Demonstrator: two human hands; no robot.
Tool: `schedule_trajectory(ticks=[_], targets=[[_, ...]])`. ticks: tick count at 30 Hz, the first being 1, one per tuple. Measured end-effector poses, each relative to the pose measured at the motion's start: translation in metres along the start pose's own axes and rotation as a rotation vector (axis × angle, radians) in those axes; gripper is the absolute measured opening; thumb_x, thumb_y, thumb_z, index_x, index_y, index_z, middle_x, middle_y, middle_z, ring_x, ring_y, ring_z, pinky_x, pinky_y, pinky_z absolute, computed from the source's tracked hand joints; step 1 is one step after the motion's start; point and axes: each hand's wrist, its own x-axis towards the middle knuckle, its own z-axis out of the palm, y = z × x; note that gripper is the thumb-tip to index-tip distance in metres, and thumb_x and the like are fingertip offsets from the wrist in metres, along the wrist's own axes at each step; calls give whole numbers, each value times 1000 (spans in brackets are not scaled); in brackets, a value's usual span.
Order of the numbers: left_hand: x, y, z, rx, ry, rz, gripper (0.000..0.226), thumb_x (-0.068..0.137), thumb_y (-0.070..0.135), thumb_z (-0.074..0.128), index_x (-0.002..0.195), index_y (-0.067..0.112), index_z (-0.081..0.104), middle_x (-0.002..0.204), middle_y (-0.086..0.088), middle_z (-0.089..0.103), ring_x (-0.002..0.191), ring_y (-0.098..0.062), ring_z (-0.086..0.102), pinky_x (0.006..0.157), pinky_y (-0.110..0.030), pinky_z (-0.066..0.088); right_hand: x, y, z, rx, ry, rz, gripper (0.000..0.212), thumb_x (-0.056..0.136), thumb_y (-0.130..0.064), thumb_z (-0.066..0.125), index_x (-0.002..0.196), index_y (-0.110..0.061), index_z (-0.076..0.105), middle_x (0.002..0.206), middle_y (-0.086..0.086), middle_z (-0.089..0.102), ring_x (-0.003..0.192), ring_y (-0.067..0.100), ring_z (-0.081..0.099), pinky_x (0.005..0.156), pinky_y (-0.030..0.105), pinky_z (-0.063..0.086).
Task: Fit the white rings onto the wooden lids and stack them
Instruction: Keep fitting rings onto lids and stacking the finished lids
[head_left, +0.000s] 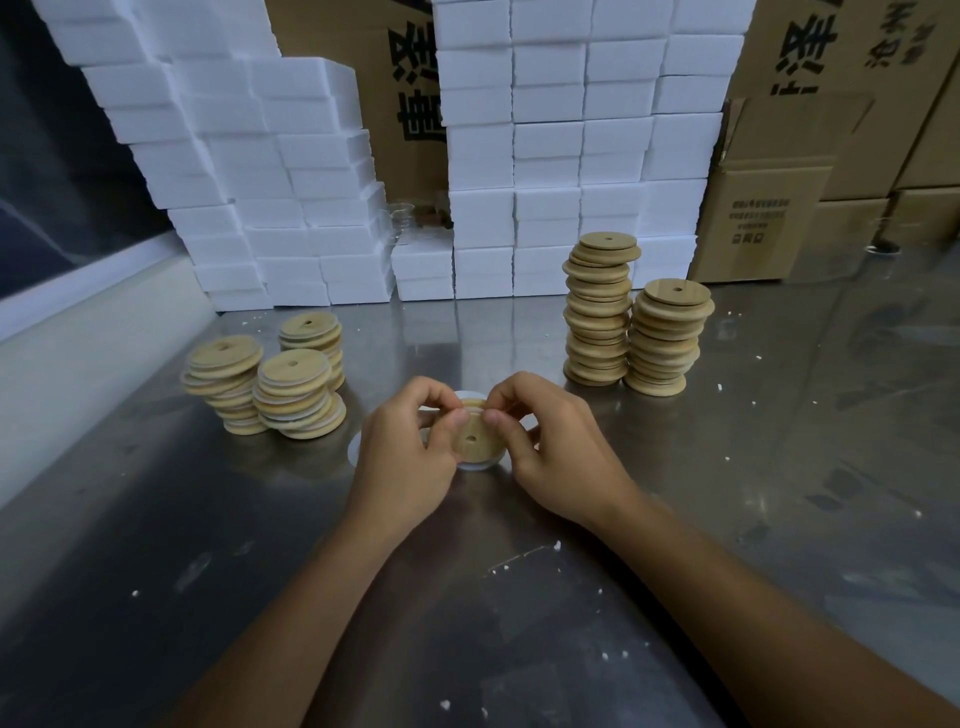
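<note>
A round wooden lid with a small centre hole is held upright over the steel table, a white ring showing along its lower edge. My left hand pinches the lid's left rim and my right hand pinches its top right rim with thumb and forefinger. More white rings lie on the table under my hands, mostly hidden. Three short stacks of lids with white rings stand at the left. Two taller stacks of bare wooden lids stand at the right.
The steel table carries scattered white foam crumbs. A wall of white foam boxes runs along the back, with brown cardboard cartons behind and to the right. A clear glass sits in the gap between the boxes.
</note>
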Motion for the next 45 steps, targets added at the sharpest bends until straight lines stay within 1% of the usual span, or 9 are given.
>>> schedule_trajectory(ticks=[7,11,19,23,26,29,34,40,45], targets=[[1,0,-5,80,80,-14,24,87,11,68,75,30,59,75,15,65,78,-12,66,67,-50,58,-1,5,3,65,-49,130,18,89,-17,72,100,-21,59,89,-11,66,79,8,64,62,14,50],[1,2,-11,207,34,61,24,86,14,68,76,31,56,77,15,63,72,-4,62,63,-26,48,0,9,3,103,-33,229,18,85,-19,78,88,-20,60,83,-9,69,74,7,67,63,21,55],[0,3,-16,268,-2,86,18,84,19,70,76,27,56,73,15,62,62,-1,59,56,-21,44,0,8,1,137,19,233,17,84,-14,78,82,-24,64,82,-11,69,73,6,64,63,19,53],[-2,2,-14,258,-63,59,21,77,10,77,70,20,59,66,12,60,57,3,54,55,-9,37,1,7,3,210,124,228,19,86,-8,74,81,-24,65,79,-8,68,71,13,60,64,26,51],[-2,6,-9,220,-41,-21,26,80,10,74,66,24,58,61,21,62,57,2,56,56,-11,38,2,8,2,279,171,233,18,86,-6,74,82,-22,67,81,0,70,72,23,61,63,28,50],[-1,10,-7,102,-17,-142,25,85,6,70,68,20,58,53,12,63,51,-5,60,56,-25,46,4,7,2,330,189,242,17,87,-11,75,91,-25,65,86,-1,71,68,25,62,62,32,49],[3,23,-17,-240,159,-329,17,92,1,61,76,7,60,57,-4,68,53,-16,68,59,-29,57,1,5,4,417,131,337,41,91,-32,70,126,-25,50,84,5,73,68,30,66,68,40,55],[19,34,-48,-624,462,-421,16,93,2,60,77,9,61,58,-2,59,54,-12,63,62,-27,59,2,7,2,327,193,364,8,95,-28,66,100,-22,64,81,6,73,64,25,65,62,39,54],[28,26,-73,-756,518,-496,10,96,14,56,88,11,61,65,1,68,61,-13,68,54,-22,54,2,8,2,280,186,354,7,95,-25,65,91,-20,67,78,0,72,65,20,66,64,42,58]])
